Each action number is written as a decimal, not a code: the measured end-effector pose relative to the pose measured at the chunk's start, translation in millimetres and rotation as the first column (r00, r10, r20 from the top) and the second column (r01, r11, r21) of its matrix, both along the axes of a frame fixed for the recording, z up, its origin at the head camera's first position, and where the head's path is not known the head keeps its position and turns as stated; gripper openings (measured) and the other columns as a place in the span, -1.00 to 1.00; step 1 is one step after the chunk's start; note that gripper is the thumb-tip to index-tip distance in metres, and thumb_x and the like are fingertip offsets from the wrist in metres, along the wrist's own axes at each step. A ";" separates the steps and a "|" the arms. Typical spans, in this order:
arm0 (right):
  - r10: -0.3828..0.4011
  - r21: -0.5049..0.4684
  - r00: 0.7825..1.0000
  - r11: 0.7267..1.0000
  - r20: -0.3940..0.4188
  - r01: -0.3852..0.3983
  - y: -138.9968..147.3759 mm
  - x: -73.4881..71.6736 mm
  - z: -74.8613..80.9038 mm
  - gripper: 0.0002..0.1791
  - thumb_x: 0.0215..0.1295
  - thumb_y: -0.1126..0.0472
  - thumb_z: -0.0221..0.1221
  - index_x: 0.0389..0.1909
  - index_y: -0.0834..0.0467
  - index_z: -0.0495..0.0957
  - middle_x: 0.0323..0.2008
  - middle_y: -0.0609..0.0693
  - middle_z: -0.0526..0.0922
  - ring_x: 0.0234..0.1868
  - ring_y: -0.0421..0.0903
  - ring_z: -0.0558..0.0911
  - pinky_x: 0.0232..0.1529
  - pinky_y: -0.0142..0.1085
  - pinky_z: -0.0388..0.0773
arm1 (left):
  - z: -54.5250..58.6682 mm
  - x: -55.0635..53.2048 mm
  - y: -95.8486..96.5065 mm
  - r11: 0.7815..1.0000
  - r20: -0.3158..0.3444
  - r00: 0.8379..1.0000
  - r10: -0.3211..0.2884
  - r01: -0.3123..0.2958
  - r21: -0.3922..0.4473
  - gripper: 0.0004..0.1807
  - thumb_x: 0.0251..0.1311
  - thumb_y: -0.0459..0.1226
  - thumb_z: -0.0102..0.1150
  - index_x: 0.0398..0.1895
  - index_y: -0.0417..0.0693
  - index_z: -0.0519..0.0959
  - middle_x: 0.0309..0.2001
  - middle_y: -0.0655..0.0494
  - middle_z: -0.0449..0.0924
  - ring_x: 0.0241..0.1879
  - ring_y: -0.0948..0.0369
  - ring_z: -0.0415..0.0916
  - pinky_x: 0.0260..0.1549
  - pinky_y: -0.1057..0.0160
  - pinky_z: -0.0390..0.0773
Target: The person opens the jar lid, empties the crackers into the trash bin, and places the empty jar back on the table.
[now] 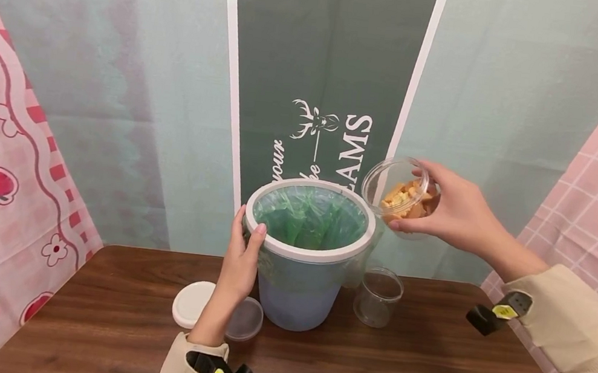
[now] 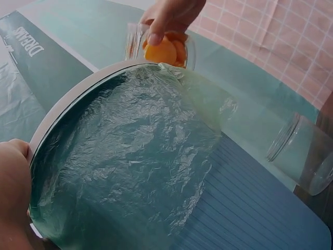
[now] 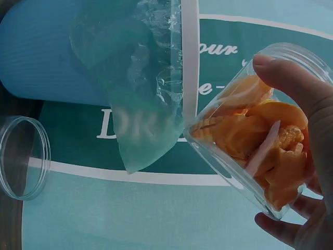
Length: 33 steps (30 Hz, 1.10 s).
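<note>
A blue trash bin [image 1: 294, 304] with a white rim stands upright on the table, lined with a green plastic bag [image 1: 306, 221]. At its left side my left hand [image 1: 240, 262] grips the rim, thumb over the top edge. My right hand [image 1: 460, 212] holds a transparent plastic jar [image 3: 229, 165] by its sides, right beside the bin's right rim. The jar is tilted, its open mouth turned toward the bin. Orange peel-like pieces [image 3: 234, 133] lie inside it. Part of the jar's far side is hidden behind my fingers.
A second transparent jar [image 1: 377, 298] stands open on the brown wooden table [image 1: 422, 363], right of the bin. A white lid [image 1: 192, 304] and a translucent lid [image 1: 245, 321] lie left of it, partly behind my left forearm. Printed curtains [image 1: 165, 105] hang behind and at both sides.
</note>
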State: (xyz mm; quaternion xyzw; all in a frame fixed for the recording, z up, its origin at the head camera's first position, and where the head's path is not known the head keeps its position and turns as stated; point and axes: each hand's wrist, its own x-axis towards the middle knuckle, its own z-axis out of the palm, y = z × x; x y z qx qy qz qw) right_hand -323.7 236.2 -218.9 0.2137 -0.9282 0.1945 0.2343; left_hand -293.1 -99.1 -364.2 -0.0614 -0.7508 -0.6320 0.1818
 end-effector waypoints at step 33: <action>0.196 0.619 0.960 0.785 -0.199 -0.032 -57.0 -29.5 16.9 0.14 -0.30 -0.12 0.60 0.41 0.15 0.38 0.21 0.18 0.58 0.21 0.21 0.55 0.19 0.16 0.53 | -0.8 -1.6 2.0 1.000 -0.019 1.000 0.017 -0.017 -0.004 -0.22 0.52 0.10 -0.17 0.65 0.15 -0.16 0.63 -0.06 -0.05 0.60 -0.01 -0.01 0.52 -0.22 0.07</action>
